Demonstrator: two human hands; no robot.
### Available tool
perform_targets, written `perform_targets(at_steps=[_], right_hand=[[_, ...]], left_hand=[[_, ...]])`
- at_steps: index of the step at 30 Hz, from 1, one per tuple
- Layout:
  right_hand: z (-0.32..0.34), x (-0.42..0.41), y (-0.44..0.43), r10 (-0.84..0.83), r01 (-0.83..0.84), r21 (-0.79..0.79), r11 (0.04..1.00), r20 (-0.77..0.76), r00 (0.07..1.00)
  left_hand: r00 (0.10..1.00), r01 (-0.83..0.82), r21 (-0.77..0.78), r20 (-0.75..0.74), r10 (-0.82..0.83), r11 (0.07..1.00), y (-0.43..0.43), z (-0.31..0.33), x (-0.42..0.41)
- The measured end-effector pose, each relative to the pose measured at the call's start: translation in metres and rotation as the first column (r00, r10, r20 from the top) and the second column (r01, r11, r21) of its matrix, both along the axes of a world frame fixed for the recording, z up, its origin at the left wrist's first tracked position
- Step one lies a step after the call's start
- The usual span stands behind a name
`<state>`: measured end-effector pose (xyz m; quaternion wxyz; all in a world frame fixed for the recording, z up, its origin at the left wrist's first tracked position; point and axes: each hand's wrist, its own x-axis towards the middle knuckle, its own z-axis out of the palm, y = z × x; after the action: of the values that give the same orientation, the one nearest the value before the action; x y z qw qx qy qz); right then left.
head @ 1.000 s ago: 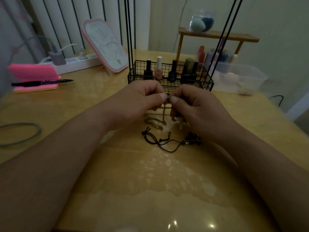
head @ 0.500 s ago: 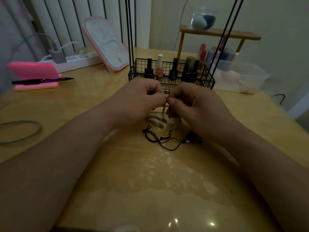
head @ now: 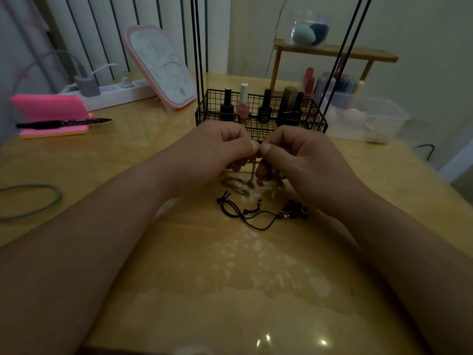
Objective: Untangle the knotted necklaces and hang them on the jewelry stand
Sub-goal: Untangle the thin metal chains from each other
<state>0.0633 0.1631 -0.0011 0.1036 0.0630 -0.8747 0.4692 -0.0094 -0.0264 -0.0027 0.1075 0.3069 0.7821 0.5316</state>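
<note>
A thin black cord necklace (head: 246, 213) is lying on the glossy yellow surface (head: 230, 290), just nearer than my fingers (head: 254, 147). My left hand (head: 217, 152) and right hand (head: 294, 157) are pinching a pale metal chain necklace (head: 252, 172), its tail dangling below them. Beyond them a black wire jewelry stand (head: 266, 131) is standing.

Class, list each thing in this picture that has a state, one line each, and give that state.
left hand, pinches the chain necklace at its fingertips.
right hand, pinches the same chain.
chain necklace, hangs from the fingers, lower end heaped on the table.
black cord necklace, lies on the table, untouched.
nail polish bottles, upright, capped, in the wire basket.
charger, plugged into the power strip.
</note>
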Motion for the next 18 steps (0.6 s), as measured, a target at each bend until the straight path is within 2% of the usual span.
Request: perform_targets(at_steps=[11,18], right_hand=[[-0.0006,0.0006,-0.0031,0.000,0.001,0.080,0.997,-0.014,1.000],[0.0003,-0.0006,-0.0013,-0.009,0.012,-0.055,0.998,0.047,0.999]], left_hand=[[0.997,-0.027,-0.086,-0.075,0.020,0.996,-0.0010,0.0004,-0.0012],[1.000,0.016,-0.014,-0.015,-0.016,1.000,-0.0020,0.0010,-0.0014]])
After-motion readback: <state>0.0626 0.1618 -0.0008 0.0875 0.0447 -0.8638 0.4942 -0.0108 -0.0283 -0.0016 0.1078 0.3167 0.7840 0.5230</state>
